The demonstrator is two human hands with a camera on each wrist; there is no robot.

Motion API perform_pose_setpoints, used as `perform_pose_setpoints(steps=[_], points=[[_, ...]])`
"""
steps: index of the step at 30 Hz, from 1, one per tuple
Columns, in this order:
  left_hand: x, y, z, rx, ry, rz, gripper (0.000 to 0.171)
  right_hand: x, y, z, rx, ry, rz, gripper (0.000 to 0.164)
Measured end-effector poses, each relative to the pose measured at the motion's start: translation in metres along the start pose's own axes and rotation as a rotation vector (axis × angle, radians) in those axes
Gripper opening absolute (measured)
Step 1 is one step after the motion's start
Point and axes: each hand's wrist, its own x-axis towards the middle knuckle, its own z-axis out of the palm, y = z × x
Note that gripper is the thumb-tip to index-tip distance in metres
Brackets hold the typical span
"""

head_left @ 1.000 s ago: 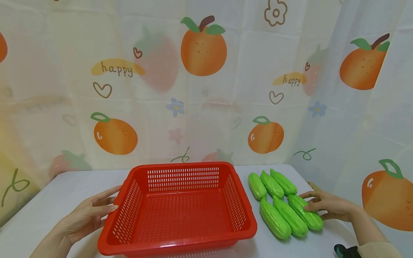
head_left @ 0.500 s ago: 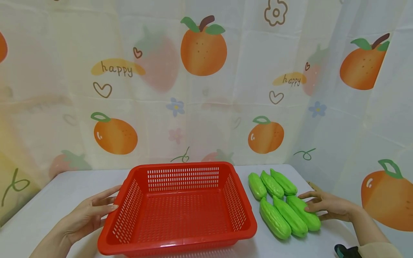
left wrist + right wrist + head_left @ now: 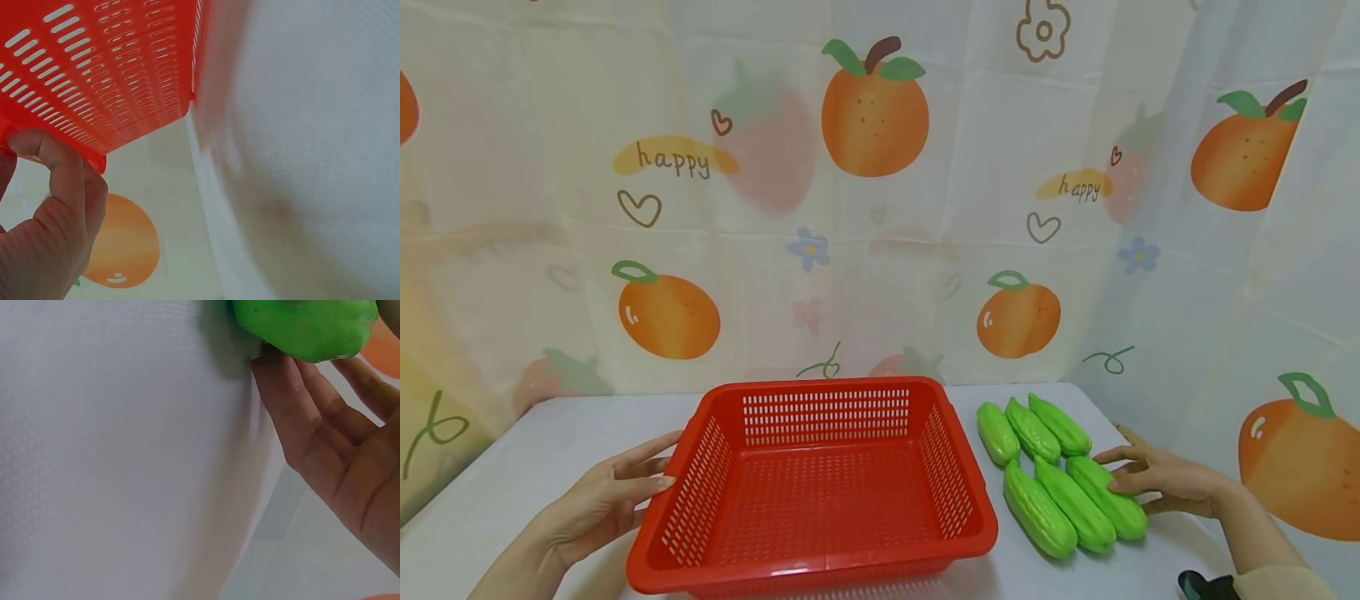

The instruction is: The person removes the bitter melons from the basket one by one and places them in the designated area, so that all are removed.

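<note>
A red plastic basket [image 3: 820,565] with slotted walls stands in the middle of the table. My left hand [image 3: 597,502] grips its left rim, thumb on the rim and fingers under it; in the left wrist view the fingers [image 3: 62,169] bend up at the basket's edge [image 3: 119,81]. Right of the basket lie several light green bitter melons [image 3: 1037,510] in two rows. My right hand [image 3: 1176,479] holds the front row's rightmost bitter melon [image 3: 1120,510], thumb on top and fingers along its far side. That melon's end [image 3: 306,328] shows above the fingers in the right wrist view.
A white cloth covers the table [image 3: 587,421]. A fruit-print curtain [image 3: 925,250] hangs close behind and on the right side. At the bottom right a small black object [image 3: 1206,585] shows by the right sleeve [image 3: 1277,582].
The bitter melon under my right hand has shifted slightly left, towards its neighbour, since one second ago. My left hand and the basket have stayed in place.
</note>
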Motion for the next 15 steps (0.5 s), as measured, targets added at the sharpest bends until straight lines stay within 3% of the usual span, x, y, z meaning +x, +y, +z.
perform_pose_setpoints(steps=[9, 12, 15], points=[[-0.001, 0.002, -0.001, 0.035, 0.011, 0.003, 0.047, -0.002, -0.013, -0.001, -0.105, 0.084, -0.039, 0.068], [-0.002, 0.001, 0.0, 0.08, 0.057, -0.003, 0.047, -0.005, -0.024, 0.002, -0.204, 0.196, -0.096, 0.065], [-0.004, 0.001, 0.006, 0.174, 0.169, -0.015, 0.051, -0.005, -0.041, 0.012, -0.35, 0.373, -0.16, 0.061]])
